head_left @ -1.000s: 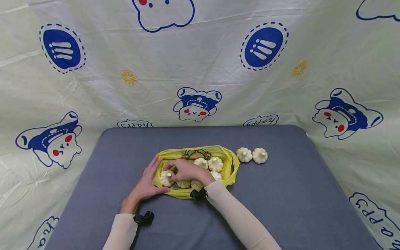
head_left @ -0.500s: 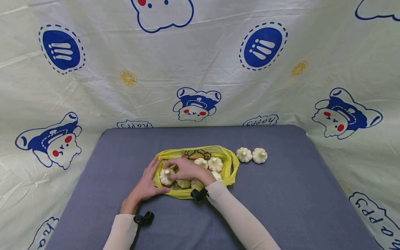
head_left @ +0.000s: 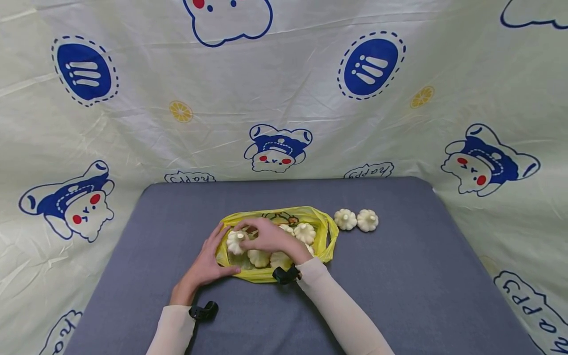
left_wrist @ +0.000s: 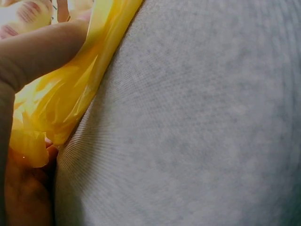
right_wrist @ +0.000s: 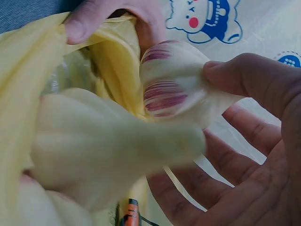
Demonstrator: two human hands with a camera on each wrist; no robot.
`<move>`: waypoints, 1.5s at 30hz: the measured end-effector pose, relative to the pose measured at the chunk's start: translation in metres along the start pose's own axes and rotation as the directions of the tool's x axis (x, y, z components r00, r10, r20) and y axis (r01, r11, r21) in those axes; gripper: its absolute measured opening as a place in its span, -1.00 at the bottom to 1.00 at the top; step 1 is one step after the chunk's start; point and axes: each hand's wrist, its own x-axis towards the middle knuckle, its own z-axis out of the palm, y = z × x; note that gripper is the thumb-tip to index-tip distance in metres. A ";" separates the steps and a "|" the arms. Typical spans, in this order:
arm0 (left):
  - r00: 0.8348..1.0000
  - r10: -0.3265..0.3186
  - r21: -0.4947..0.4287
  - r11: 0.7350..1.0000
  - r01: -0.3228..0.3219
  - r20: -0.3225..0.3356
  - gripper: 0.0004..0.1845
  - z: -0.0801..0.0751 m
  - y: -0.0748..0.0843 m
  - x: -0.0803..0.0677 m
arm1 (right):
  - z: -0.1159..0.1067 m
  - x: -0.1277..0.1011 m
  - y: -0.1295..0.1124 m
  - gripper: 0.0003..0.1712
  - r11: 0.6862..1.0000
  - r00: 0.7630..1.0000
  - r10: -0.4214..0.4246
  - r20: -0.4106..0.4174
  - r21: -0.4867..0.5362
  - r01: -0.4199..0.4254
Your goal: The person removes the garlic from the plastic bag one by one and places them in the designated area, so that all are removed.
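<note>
Left hand (head_left: 205, 264): at 9 o'clock of the yellow bag (head_left: 320, 224), thumb and fingers pinching its rim.
Held garlic bulb (head_left: 236, 241): just above the bag's left end, purple-streaked, pinched in fingertips.
Right hand (head_left: 270, 236): over the bag's mouth, fingers curled round that bulb.
Bag contents: more garlic bulbs (head_left: 304, 231).
Loose pair of bulbs (head_left: 356, 220): on grey table (head_left: 399, 276), 3 o'clock of the bag, side by side.

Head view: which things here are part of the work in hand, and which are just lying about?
In hand:
- right hand, pinching a garlic bulb
- left hand, holding the rim of the yellow bag
- other bulbs in the bag

Lying about:
- two bulbs on the grey table
- cartoon-print cloth behind
</note>
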 end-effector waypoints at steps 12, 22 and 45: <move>1.000 -0.023 -0.006 1.000 0.023 0.004 0.24 0.001 -0.002 0.001 | -0.016 -0.018 0.002 -0.53 0.995 0.994 -0.022 -0.110 0.093 0.032; 0.999 0.017 -0.005 1.000 -0.017 -0.045 0.20 -0.001 -0.003 0.002 | -0.028 -0.030 0.007 -0.54 0.990 0.988 0.009 -0.155 0.141 0.013; 0.999 -0.013 -0.055 0.998 0.011 -0.034 0.01 0.000 0.002 -0.001 | -0.068 -0.075 0.030 -0.55 0.971 0.924 0.103 -0.370 0.238 -0.013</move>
